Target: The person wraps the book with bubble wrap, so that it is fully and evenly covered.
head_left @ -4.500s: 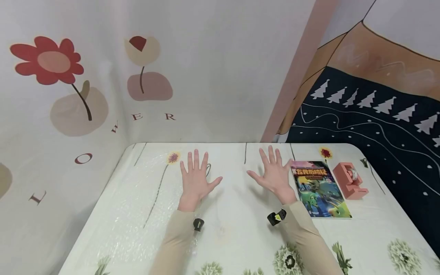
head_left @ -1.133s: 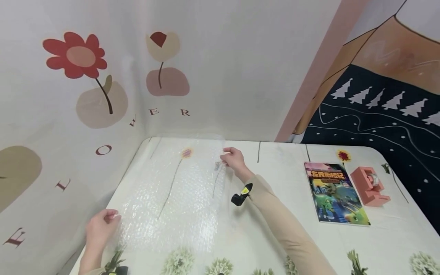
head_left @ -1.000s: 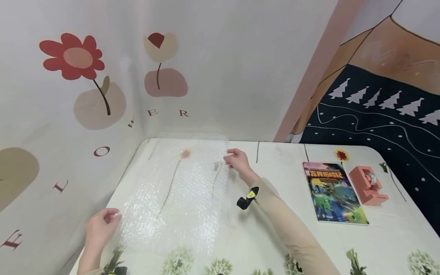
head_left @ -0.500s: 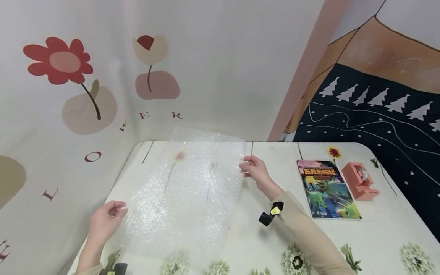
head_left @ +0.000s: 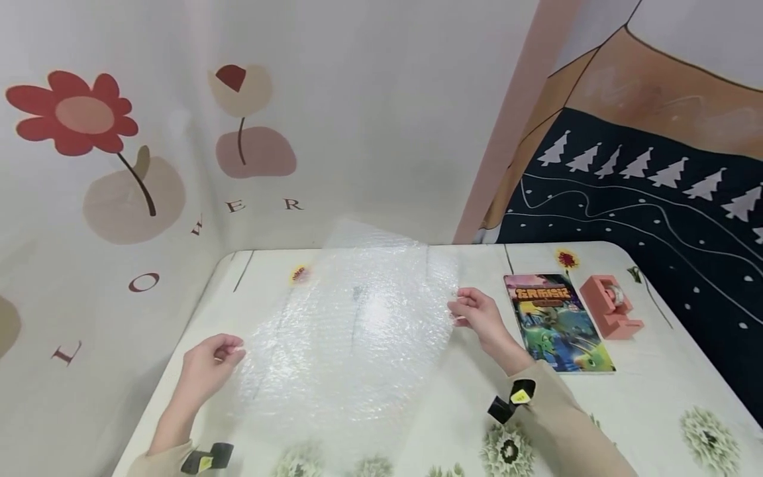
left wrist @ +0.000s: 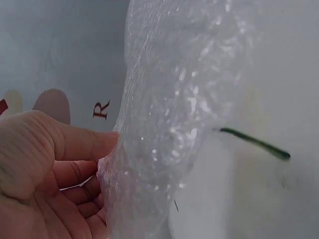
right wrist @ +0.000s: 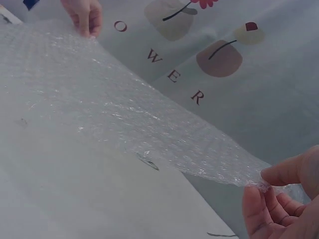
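Observation:
A clear sheet of bubble wrap (head_left: 363, 331) stretches between both hands, raised over the table in the right wrist view. Its left edge is pinched between thumb and fingers by my left hand (head_left: 208, 368); close up, the left wrist view shows that thumb and the bubble wrap (left wrist: 164, 124) bunched slightly at the fingertips. On the other side my right hand (head_left: 484, 324) pinches the right edge, with thumb on top and fingers beneath in the right wrist view. The table's printed flowers show through the film.
Right of the sheet lies a colourful comic-style book (head_left: 557, 324) on the white flowered tablecloth (head_left: 650, 377). Beside it stands a pink tape dispenser (head_left: 609, 308) with a roll in it. A printed curtain (head_left: 369, 119) hangs behind the table's back edge.
Both hands, first spread flat over the table and holding nothing, came to pinch the bubble wrap's edges. Over the last second the sheet has lifted and moved right, towards the book.

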{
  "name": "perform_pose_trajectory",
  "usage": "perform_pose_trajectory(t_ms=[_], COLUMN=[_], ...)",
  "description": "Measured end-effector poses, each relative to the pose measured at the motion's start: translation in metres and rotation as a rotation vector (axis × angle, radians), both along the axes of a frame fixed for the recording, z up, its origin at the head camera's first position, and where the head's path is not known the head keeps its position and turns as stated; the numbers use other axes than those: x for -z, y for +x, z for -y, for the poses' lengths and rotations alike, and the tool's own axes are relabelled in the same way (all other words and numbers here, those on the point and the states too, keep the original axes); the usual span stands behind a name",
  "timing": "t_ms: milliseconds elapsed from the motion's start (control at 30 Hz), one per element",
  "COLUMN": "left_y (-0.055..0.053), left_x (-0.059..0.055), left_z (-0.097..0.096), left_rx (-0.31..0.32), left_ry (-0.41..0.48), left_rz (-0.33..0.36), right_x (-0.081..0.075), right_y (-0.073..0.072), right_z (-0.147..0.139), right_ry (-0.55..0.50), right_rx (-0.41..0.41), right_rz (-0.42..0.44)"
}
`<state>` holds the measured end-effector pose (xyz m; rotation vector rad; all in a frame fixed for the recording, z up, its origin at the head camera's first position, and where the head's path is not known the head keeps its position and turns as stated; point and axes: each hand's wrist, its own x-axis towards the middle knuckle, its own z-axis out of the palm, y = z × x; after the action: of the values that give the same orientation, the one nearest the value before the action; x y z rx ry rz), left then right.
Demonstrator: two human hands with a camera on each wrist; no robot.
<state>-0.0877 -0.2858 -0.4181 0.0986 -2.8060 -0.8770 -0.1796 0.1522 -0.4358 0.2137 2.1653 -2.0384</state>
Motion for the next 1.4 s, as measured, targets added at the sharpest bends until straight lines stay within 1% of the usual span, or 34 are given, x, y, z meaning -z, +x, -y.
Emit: perform_pose_trajectory(t_ms=[233, 433, 533, 700, 933, 1100, 1267, 1400], left_y=[-0.016, -0.029, -0.036, -0.047, -0.061, -0.069, -0.073, -0.075], left_x=[-0.002, -0.002, -0.001, 0.001, 0.004, 0.010, 0.017, 0.024], left_z=[-0.024, -0.043, -0.050, -0.063, -0.084, -0.097, -0.107, -0.113], left_rx=[0.068, 0.140, 0.162, 0.186, 0.214, 0.230, 0.252, 0.266], left_ry=[0.034, 0.051, 0.050, 0.054, 0.075, 0.091, 0.103, 0.108], left_rz=[0.033, 0.006, 0.003, 0.018, 0.044, 0.065, 0.077, 0.091], right_x=[0.001, 0.002, 0.003, 0.005, 0.016, 0.026, 0.030, 0.032], right_y=[0.015, 0.027, 0.032, 0.038, 0.041, 0.041, 0.042, 0.042], right_z=[-0.028, -0.050, -0.059, -0.073, -0.094, -0.106, -0.113, -0.117], right_ry=[-0.001, -0.014, -0.014, 0.012, 0.040, 0.065, 0.092, 0.142], right_rx=[0.050, 0.076, 0.084, 0.116, 0.172, 0.204, 0.222, 0.238], right_rz=[-0.008, -0.006, -0.005, 0.008, 0.029, 0.019, -0.001, -0.004])
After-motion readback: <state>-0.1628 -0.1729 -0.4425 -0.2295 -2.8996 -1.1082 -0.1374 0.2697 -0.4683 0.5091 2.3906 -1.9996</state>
